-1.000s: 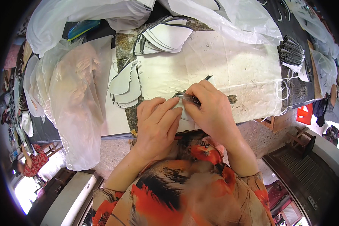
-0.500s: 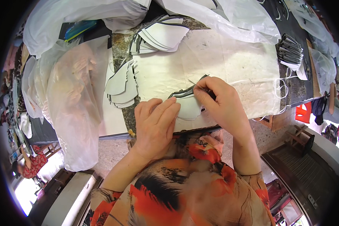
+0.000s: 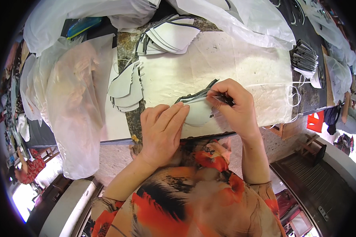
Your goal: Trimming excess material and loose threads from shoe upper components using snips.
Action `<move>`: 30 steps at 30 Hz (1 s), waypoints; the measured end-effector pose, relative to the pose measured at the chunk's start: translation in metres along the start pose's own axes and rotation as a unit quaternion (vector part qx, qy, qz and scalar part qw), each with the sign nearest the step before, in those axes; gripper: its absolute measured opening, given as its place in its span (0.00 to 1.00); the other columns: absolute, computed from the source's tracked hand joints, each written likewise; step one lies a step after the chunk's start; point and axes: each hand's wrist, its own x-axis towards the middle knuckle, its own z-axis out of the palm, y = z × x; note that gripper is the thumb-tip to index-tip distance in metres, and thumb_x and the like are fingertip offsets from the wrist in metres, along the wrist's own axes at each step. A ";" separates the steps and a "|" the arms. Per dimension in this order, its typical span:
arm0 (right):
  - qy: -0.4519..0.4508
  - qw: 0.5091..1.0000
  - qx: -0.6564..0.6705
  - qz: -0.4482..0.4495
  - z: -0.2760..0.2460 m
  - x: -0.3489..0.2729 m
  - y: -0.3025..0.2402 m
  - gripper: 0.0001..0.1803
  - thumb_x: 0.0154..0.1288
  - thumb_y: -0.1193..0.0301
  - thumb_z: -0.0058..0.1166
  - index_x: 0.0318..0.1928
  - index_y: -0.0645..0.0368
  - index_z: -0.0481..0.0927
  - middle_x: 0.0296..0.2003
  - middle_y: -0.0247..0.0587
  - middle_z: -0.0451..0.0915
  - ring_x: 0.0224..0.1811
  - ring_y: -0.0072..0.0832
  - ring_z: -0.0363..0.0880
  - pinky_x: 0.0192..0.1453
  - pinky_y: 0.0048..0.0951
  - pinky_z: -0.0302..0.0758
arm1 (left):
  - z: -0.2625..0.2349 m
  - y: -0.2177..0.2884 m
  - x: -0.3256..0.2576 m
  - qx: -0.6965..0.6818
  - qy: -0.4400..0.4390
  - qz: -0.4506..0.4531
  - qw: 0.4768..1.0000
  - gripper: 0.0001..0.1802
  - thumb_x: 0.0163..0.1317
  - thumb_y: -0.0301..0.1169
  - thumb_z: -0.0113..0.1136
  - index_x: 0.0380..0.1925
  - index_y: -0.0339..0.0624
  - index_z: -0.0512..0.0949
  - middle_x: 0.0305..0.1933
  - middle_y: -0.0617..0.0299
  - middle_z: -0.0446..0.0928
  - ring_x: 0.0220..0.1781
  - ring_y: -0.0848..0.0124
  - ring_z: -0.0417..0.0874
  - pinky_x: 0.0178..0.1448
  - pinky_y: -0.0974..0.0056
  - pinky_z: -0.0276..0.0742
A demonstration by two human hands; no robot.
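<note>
White curved piece (image 3: 199,113), dark edging (image 3: 194,95) along its far side, lies on the pale sheet (image 3: 265,67) between two hands.
Left hand (image 3: 164,128): fingers flat, close together, tips resting on the piece's left end. Right hand (image 3: 234,106): fingers closed on a small dark tool (image 3: 228,100) beside the edging; its tip hidden from me. Good practice, I judge: press evenly near the edging, keep the tool off the white face. Farther off, a fanned stack (image 3: 174,36).

Pale sheet (image 3: 229,63) on speckled worktable (image 3: 126,46)
</note>
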 end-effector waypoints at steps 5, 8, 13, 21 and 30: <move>-0.003 1.000 -0.020 0.005 -0.001 -0.003 0.005 0.10 0.60 0.80 0.66 0.43 0.63 0.83 0.37 0.41 0.84 0.39 0.36 0.83 0.47 0.31 0.79 | 0.001 0.000 -0.001 -0.004 0.001 -0.002 1.000 0.19 0.61 0.25 0.68 0.54 0.42 0.85 0.55 0.63 0.84 0.53 0.60 0.79 0.61 0.55 0.70; -0.005 1.000 -0.008 0.008 -0.001 -0.005 0.005 0.09 0.62 0.80 0.67 0.42 0.63 0.82 0.37 0.38 0.83 0.39 0.27 0.81 0.46 0.27 0.77 | 0.002 0.000 -0.001 -0.010 0.007 -0.003 1.000 0.20 0.60 0.24 0.67 0.55 0.42 0.85 0.55 0.63 0.83 0.53 0.60 0.79 0.61 0.55 0.70; -0.009 1.000 0.003 0.017 -0.002 -0.005 0.005 0.09 0.63 0.81 0.67 0.42 0.63 0.81 0.36 0.34 0.82 0.38 0.19 0.78 0.45 0.23 0.75 | -0.001 0.002 0.001 0.001 -0.001 -0.001 1.000 0.22 0.59 0.24 0.67 0.55 0.42 0.85 0.55 0.63 0.83 0.53 0.60 0.79 0.61 0.55 0.70; -0.014 0.998 0.037 0.052 -0.004 -0.007 0.007 0.11 0.62 0.79 0.67 0.45 0.63 0.82 0.38 0.40 0.85 0.40 0.27 0.83 0.47 0.27 0.79 | -0.004 0.004 0.004 0.010 -0.019 0.001 1.000 0.23 0.57 0.23 0.66 0.55 0.43 0.85 0.55 0.63 0.83 0.53 0.60 0.79 0.61 0.54 0.70; -0.021 0.995 0.038 0.085 -0.004 -0.008 0.000 0.10 0.64 0.81 0.67 0.43 0.62 0.81 0.36 0.29 0.81 0.39 0.15 0.76 0.46 0.20 0.75 | -0.002 0.003 0.004 0.002 -0.012 -0.006 1.000 0.21 0.58 0.23 0.65 0.53 0.42 0.84 0.54 0.61 0.83 0.52 0.59 0.80 0.61 0.54 0.70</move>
